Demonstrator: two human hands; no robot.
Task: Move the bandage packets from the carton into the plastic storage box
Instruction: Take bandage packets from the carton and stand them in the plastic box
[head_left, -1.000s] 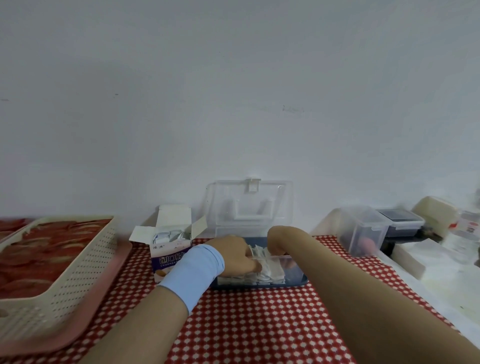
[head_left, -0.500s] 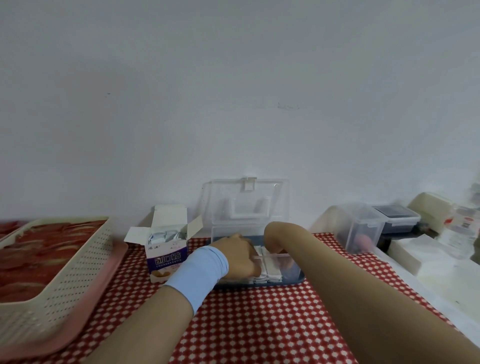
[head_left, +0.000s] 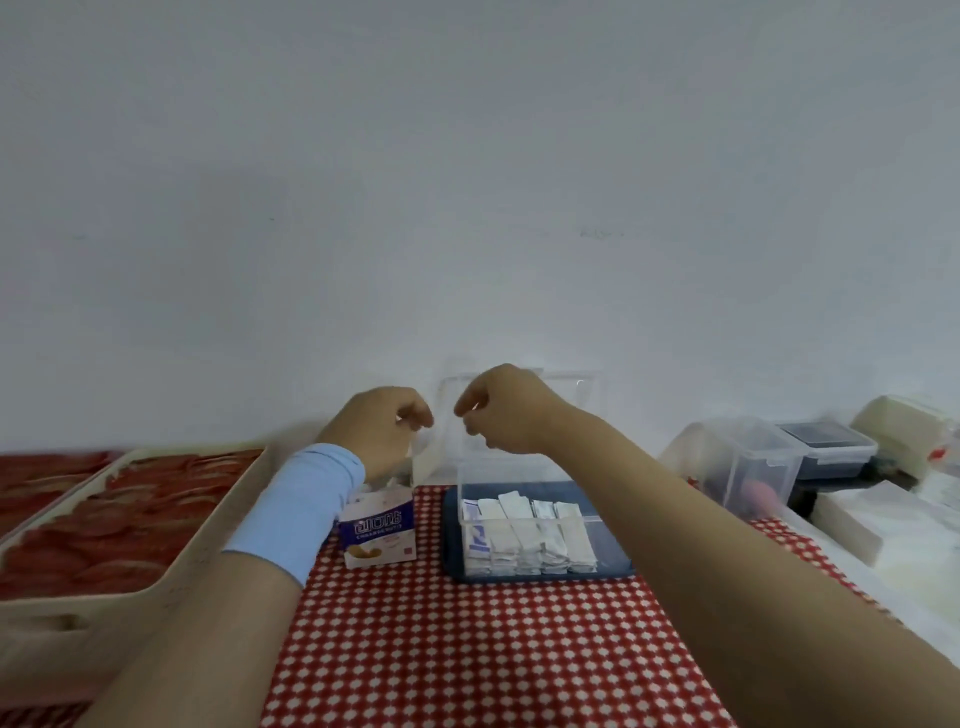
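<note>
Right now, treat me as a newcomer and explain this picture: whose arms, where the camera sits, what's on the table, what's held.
No machine: these are a person's bare arms, filmed by a camera on their head, looking forward and down. The left hand, blue band on its wrist, hovers above the carton; the right hand above the plastic storage box, where white bandage packets stand in a row. Both boxes sit on a red checked cloth; a cream basket lies left. Fingers are curled; whether they pinch anything is unclear.

Carton (head_left: 378, 525) left of storage box (head_left: 452, 540) — packets (head_left: 524, 535) inside, basket (head_left: 218, 514) farther left.
</note>
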